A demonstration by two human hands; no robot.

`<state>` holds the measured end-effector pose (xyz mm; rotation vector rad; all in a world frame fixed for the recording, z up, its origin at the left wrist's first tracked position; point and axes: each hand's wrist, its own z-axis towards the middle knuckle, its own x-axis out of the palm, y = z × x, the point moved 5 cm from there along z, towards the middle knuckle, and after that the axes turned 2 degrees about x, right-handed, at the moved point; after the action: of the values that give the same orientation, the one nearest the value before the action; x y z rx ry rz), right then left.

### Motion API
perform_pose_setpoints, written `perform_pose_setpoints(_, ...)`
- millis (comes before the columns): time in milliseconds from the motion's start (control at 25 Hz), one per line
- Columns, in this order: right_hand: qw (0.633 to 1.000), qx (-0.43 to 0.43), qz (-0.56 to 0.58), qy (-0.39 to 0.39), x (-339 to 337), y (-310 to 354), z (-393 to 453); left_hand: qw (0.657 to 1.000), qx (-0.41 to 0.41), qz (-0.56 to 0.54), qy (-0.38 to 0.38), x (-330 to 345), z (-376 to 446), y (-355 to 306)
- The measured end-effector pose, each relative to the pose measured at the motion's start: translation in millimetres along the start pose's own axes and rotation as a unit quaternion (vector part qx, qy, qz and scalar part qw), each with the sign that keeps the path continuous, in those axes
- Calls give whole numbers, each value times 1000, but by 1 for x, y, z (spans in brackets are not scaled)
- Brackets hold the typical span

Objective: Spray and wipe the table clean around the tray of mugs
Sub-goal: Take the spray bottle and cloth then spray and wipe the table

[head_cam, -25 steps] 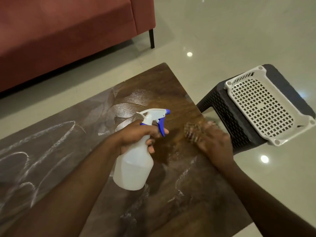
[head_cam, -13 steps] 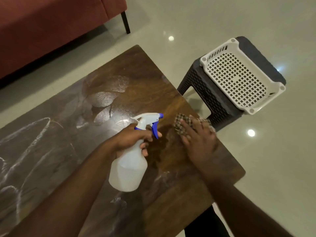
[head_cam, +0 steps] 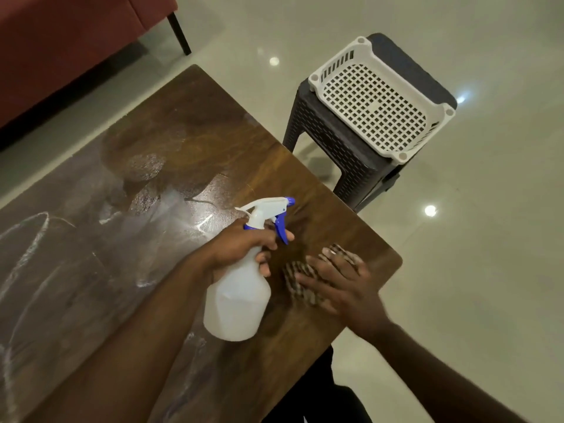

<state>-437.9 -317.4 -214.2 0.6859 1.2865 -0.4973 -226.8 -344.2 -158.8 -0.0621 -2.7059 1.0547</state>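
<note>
My left hand (head_cam: 244,248) grips the neck of a white spray bottle (head_cam: 238,300) with a blue trigger, held above the brown wooden table (head_cam: 195,123). My right hand (head_cam: 341,282) presses flat, fingers spread, on a checked cloth (head_cam: 297,277) near the table's right corner. The cloth is mostly hidden under the hand. Wet smears and white streaks cover the middle and left of the tabletop. No tray of mugs shows on the table.
A dark woven-pattern stool (head_cam: 345,148) stands just off the table's right edge with an empty white perforated basket (head_cam: 381,99) on top. A red sofa (head_cam: 61,41) sits at the far left. Glossy pale floor tiles (head_cam: 473,270) surround the table.
My right hand has slid the cloth along the table's right edge toward the near corner. The view has shifted. My left hand keeps holding the bottle.
</note>
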Motion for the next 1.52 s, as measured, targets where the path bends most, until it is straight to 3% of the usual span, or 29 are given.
perform_pose_setpoints(80, 1000, -1, 8, 7, -13, -39, -34, 1000, 4, 2, 7, 11, -6, 0)
perform_pose_setpoints(200, 968, 250, 37, -10, -22, -81, -3, 1000, 20, -1, -3, 21, -17, 2)
perform_pose_setpoints(240, 960, 275, 52, -15, -21, -65, 8, 1000, 19, -3, -10, 24, -19, 7)
perform_pose_setpoints(280, 968, 244, 44, -29, -15, -38, 10, 1000, 14, -12, -14, 26, -22, 12)
perform_pose_setpoints(360, 998, 32, 47, -25, -3, 23, -15, 999, -2, -32, -18, 27, -29, 27)
perform_pose_setpoints(440, 991, -122, 46, 24, -5, 15, -32, 999, -17, -49, -13, 20, -37, 45)
perform_pose_setpoints(480, 993, -106, 35, 21, -6, 1, -22, 998, -19, -54, -9, 15, -44, 54)
perform_pose_setpoints(560, 994, 105, 28, 4, -11, -24, 16, 997, -24, -71, -1, 4, -49, 69)
perform_pose_setpoints(600, 981, 187, 45, -2, -6, -10, 33, 997, -26, -75, -5, -4, -53, 76)
perform_pose_setpoints(640, 978, 196, 64, 1, 3, 21, 44, 997, -26, -74, -12, -12, -58, 82)
perform_pose_setpoints(680, 989, 134, 60, -15, 13, 61, 45, 997, -24, -69, -19, -20, -63, 87)
perform_pose_setpoints(760, 996, -81, 45, 7, 29, 123, 13, 997, -19, -74, -21, -36, -81, 93)
perform_pose_setpoints(800, 987, -153, 27, 29, 27, 120, 0, 996, -14, -90, -21, -46, -93, 96)
perform_pose_setpoints(840, 987, -154, 16, 37, 20, 99, -1, 994, -11, -107, -20, -54, -103, 99)
perform_pose_setpoints(880, 996, -72, 7, 42, 16, 78, 11, 992, -7, -121, -20, -64, -114, 102)
perform_pose_setpoints(920, 998, 62, 13, 29, 10, 64, 30, 992, -4, -125, -25, -76, -123, 108)
perform_pose_setpoints(960, 984, 176, 22, 16, 7, 69, 47, 992, -2, -122, -31, -85, -128, 115)
perform_pose_setpoints(1000, 978, 203, 42, 12, 11, 96, 58, 992, -1, -120, -37, -92, -134, 123)
perform_pose_setpoints(1040, 988, 145, 51, -6, 17, 132, 58, 992, 3, -122, -43, -97, -140, 129)
perform_pose_setpoints(1120, 993, -106, 50, 0, 32, 198, 23, 990, 24, -135, -42, -110, -150, 134)
perform_pose_setpoints(1160, 980, -191, 26, 41, 30, 196, 12, 989, 32, -143, -35, -115, -158, 134)
perform_pose_setpoints(1200, 977, -207, 9, 48, 26, 171, 14, 988, 34, -148, -36, -119, -165, 133)
perform_pose_setpoints(1240, 989, -141, -19, 34, 25, 142, 28, 987, 35, -154, -40, -123, -170, 133)
perform_pose_setpoints(1280, 1000, -2, -15, 12, 19, 116, 57, 985, 34, -164, -45, -134, -175, 132)
perform_pose_setpoints(1320, 990, 140, 4, -2, 15, 107, 86, 983, 32, -172, -47, -145, -176, 133)
perform_pose_setpoints(1360, 975, 218, 30, 1, 16, 121, 116, 983, 34, -175, -47, -153, -177, 132)
perform_pose_setpoints(1400, 977, 210, 34, 0, 25, 154, 136, 983, 38, -172, -48, -160, -178, 132)
perform_pose_setpoints(1440, 991, 136, 12, -16, 35, 195, 137, 984, 43, -165, -52, -168, -178, 133)
perform_pose_setpoints(1520, 993, -115, -16, 4, 53, 258, 97, 985, 43, -154, -58, -183, -180, 133)
